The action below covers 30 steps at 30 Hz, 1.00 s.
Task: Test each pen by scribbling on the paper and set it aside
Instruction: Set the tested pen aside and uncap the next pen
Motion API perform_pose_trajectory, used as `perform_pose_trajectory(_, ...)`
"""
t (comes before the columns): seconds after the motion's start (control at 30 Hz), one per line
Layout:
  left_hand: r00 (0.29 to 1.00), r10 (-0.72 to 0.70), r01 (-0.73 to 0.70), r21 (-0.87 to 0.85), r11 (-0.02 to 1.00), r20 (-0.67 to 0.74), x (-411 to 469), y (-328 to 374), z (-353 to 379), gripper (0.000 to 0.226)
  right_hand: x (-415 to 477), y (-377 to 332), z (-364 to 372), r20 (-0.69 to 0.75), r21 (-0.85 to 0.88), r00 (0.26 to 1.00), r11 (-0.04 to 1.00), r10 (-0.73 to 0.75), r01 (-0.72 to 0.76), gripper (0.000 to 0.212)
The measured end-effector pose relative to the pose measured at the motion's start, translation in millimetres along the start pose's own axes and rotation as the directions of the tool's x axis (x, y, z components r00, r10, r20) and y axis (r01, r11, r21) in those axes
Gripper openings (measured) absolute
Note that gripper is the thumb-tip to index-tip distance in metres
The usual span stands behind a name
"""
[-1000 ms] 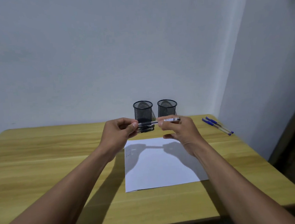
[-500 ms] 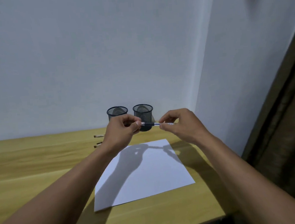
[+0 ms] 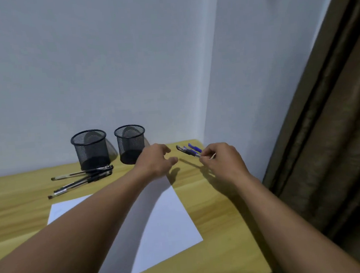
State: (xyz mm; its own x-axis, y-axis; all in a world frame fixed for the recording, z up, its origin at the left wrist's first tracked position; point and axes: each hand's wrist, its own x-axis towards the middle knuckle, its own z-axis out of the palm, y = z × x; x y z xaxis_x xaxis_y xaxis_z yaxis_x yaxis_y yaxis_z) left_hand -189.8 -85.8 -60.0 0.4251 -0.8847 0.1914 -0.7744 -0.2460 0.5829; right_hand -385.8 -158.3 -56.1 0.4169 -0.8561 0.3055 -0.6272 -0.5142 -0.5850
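My right hand [image 3: 222,161] pinches a dark-capped pen [image 3: 188,152] by its rear end, low over the table's far right corner, its cap pointing left and away. Just behind it lie blue-capped pens [image 3: 194,147], partly blurred. My left hand [image 3: 156,162] hovers a short way left of the pen with fingers loosely spread and nothing in it. A white sheet of paper [image 3: 160,224] lies below both forearms, partly covered by my left arm. Several black pens [image 3: 81,179] lie on the table to the left.
Two black mesh pen cups [image 3: 90,148] [image 3: 130,143] stand at the back by the wall. The wooden table [image 3: 224,240] ends close on the right, where a dark curtain [image 3: 326,146] hangs. White walls meet in the corner behind.
My left hand has let go of the pen and drawn back. My right hand has carried the pen right toward the blue pens. The view has swung right and down.
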Motion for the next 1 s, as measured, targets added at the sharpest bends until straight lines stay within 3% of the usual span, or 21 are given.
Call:
perform_pose_trajectory(0.33,0.990,-0.049,0.012,0.267,0.964,0.131,33.6,-0.3,19.4,0.059,30.7,18.4,38.0,0.006,-0.157,1.000,0.987,0.026,-0.025,0.020)
perform_pose_trajectory(0.47,0.992,-0.027,-0.014,0.327,0.945,0.120,32.8,-1.0,22.3,0.058,34.3,18.5,41.8,0.024,-0.176,1.000,0.984,0.011,-0.007,0.021)
perform_pose_trajectory(0.73,0.992,-0.006,-0.026,0.248,0.968,0.127,24.7,-5.6,12.0,0.063,23.9,1.9,29.0,0.003,-0.170,0.999,0.984,-0.049,0.049,0.024)
perform_pose_trajectory(1.0,0.999,0.040,-0.036,0.149,0.988,-0.025,-30.7,-31.8,-40.3,0.047,4.7,-54.4,24.1,0.092,-0.125,0.980,0.974,-0.178,0.188,0.032)
